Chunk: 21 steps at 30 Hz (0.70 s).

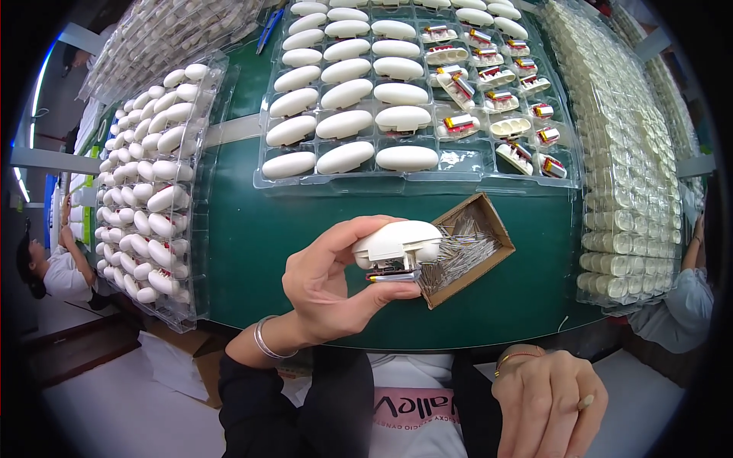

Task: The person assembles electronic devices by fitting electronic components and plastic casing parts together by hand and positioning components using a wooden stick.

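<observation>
My left hand [330,286] is closed around a white oval plastic housing [398,243], held above the green table. The thumb presses from below, the fingers curl over the top. Its underside is open and shows a circuit board and a small silver part with a yellow edge. Just right of it, a small cardboard box [496,221] holds many thin metal pins [467,252]. My right hand [550,401] is low at the right, off the table's near edge, its back up. Its fingers are bent and together, with the tips hidden; a ring-like band is on one finger.
A clear tray [351,182] ahead holds rows of white housings, with opened halves carrying red and silver parts on its right. Stacked trays of white pieces [145,198] stand at the left. Clear empty-looking trays [626,191] are stacked at the right. Blue tweezers [269,30] lie far back.
</observation>
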### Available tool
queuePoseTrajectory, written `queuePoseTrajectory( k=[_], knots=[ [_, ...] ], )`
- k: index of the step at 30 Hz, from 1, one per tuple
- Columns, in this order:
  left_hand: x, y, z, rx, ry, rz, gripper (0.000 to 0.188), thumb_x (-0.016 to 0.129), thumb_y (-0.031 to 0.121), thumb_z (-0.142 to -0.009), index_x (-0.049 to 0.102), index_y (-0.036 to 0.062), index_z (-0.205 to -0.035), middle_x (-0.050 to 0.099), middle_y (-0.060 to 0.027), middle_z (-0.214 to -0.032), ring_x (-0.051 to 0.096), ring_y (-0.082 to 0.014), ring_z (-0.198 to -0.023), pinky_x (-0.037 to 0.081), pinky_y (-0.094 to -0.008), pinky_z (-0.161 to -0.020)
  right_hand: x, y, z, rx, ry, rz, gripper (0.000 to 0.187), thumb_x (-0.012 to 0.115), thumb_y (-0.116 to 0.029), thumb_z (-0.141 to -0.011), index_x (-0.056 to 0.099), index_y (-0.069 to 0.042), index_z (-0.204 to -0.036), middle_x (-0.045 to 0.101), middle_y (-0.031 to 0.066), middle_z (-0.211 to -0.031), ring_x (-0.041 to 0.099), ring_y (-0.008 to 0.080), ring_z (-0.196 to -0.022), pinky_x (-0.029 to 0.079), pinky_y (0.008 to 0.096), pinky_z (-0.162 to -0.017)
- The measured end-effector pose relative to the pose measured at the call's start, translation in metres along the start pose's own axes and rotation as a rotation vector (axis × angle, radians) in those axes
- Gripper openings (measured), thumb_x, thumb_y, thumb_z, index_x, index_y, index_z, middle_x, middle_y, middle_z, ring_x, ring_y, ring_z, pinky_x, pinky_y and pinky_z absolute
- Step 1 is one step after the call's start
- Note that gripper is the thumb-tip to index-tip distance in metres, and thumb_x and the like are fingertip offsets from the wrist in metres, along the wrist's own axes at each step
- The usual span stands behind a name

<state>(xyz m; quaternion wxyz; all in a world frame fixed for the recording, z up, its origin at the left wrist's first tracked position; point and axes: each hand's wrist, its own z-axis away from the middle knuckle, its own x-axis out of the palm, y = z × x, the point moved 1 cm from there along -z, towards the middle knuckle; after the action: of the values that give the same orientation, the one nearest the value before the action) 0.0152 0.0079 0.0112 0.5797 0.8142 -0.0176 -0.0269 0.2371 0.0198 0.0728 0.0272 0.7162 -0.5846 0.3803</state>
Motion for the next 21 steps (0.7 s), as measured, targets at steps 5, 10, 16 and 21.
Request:
queuePoseTrajectory(
  k=[5,10,16,21],
  knots=[
    [-0.001,-0.004,-0.004,-0.007,0.017,0.048,0.063,0.086,0.000,-0.072,0.054,-0.0106,-0.125,0.065,-0.0224,-0.119,0.067,-0.0244,-0.106,0.057,-0.0335,-0.088,0.006,0.004,-0.007,-0.113,0.122,0.008,0.009,0.066,-0.001,-0.090,0.069,0.002,-0.098,0.070,0.0248,-0.109,0.070,0.0326,-0.093,0.060,0.0341,-0.075],
    [-0.014,0.008,0.005,-0.027,0.039,0.036,0.062,0.085,-0.001,-0.072,0.054,-0.0099,-0.125,0.064,-0.0215,-0.120,0.066,-0.0245,-0.108,0.056,-0.0351,-0.091,0.006,0.013,-0.013,-0.081,-0.045,-0.046,0.012,0.064,-0.008,-0.094,0.069,0.001,-0.099,0.070,0.0264,-0.105,0.071,0.0335,-0.092,0.060,0.0360,-0.072],
    [0.006,0.007,-0.002,-0.034,0.020,0.045,0.053,0.084,0.005,-0.076,0.060,-0.0046,-0.122,0.069,-0.0136,-0.114,0.068,-0.0171,-0.101,0.056,-0.0301,-0.089,0.014,-0.006,-0.005,-0.075,0.011,0.339,0.045,0.037,-0.033,-0.108,0.062,0.002,-0.099,0.067,0.0290,-0.082,0.068,0.0409,-0.078,0.059,0.0441,-0.062],
    [0.001,0.014,0.006,0.000,0.016,-0.151,0.053,0.085,0.012,-0.078,0.061,-0.0017,-0.123,0.070,-0.0116,-0.113,0.068,-0.0152,-0.097,0.056,-0.0279,-0.086,-0.009,-0.003,-0.005,-0.042,0.300,0.957,0.058,0.042,-0.044,-0.105,0.071,0.006,-0.095,0.065,0.0165,-0.079,0.063,0.0224,-0.068,0.049,0.0323,-0.061]
  ],
)
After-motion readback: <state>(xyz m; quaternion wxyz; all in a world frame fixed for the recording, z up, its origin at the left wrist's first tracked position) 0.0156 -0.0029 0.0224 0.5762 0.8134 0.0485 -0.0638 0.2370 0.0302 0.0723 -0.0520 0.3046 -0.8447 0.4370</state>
